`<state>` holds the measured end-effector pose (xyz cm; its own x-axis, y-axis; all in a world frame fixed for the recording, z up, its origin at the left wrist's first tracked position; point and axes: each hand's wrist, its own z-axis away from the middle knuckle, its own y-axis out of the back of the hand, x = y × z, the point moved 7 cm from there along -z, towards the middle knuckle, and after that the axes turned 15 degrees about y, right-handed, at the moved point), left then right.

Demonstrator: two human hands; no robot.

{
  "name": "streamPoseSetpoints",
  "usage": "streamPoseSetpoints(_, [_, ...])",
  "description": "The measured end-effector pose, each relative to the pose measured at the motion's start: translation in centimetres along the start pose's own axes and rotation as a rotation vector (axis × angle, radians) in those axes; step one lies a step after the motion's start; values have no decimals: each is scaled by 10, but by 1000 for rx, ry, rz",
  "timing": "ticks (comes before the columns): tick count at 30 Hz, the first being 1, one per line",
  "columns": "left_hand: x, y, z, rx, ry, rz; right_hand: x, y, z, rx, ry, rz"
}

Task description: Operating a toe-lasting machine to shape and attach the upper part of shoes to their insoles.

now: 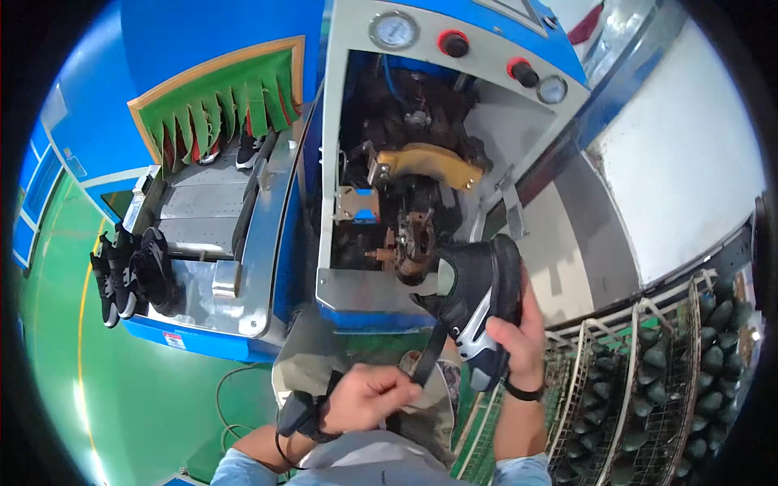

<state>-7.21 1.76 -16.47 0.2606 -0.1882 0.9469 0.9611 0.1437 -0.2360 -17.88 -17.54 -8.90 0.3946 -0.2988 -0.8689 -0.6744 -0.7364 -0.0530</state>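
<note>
In front of the machine, my right hand (521, 336) grips a black shoe (478, 300) with a silver-white side stripe. The thumb lies over the side and the fingers go behind the sole, partly hidden. The toe points down and the opening faces the machine; something pale green shows inside it. A black strap (429, 356) hangs from the shoe toward my left hand (369, 397), whose fingers are closed on its end. A rusty metal clamp head (415, 243) of the machine stands just left of the shoe's collar, beneath a yellow curved pad (429, 164).
The machine frame (365, 287) carries gauges and red-ringed knobs (454, 43). At left, a conveyor (203, 215) runs under a green strip curtain (219, 113); several black shoes (130, 271) rest at its near end. Wire racks (628, 389) of dark shoe lasts stand at right.
</note>
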Motion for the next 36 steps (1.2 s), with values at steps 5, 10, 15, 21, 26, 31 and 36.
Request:
streamPoseSetpoints(5, [-16, 63, -46, 228, 148, 376, -30, -37, -88, -147, 21, 383])
streamPoseSetpoints(10, [-22, 79, -91, 170, 144, 620, -2, -56, -143, -409, -74, 1089])
streamPoseSetpoints(15, [-39, 81, -111, 63, 184, 704, 10, -73, -176, -473, -176, 1023])
streamPoseSetpoints(21, [-13, 93, -126, 87, 100, 737, 55, -66, -200, -623, 28, 1232])
streamPoseSetpoints(26, [-26, 104, -110, 183, 97, 738, 62, -64, -172, -473, 50, 1140])
streamPoseSetpoints(31, [-29, 80, -102, 259, 89, 598, 43, -61, -162, -362, 294, 1163])
streamPoseSetpoints(36, [-32, 52, -86, 182, 177, 333, 12, -68, -128, -212, 222, 1231])
